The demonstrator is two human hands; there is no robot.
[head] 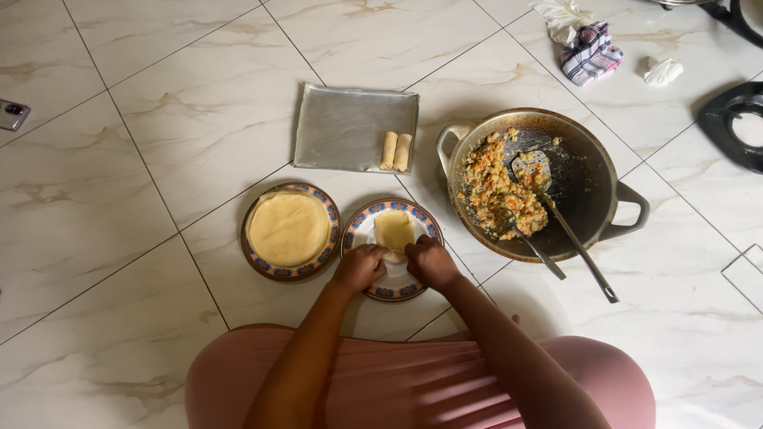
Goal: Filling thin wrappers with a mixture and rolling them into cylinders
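While both hands, left (359, 268) and right (430, 261), curled closed on the pale wrapper (394, 230), its patterned plate (359, 230) sat on the floor (95, 199).

I'm seeing 2 plates (391, 290) lying side by side, tray (342, 127) lying behind them, pan (584, 183) sitting right.

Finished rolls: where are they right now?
In the head view, the two finished rolls lie side by side at the right edge of the metal tray, above the two patterned plates and left of the pan of filling.
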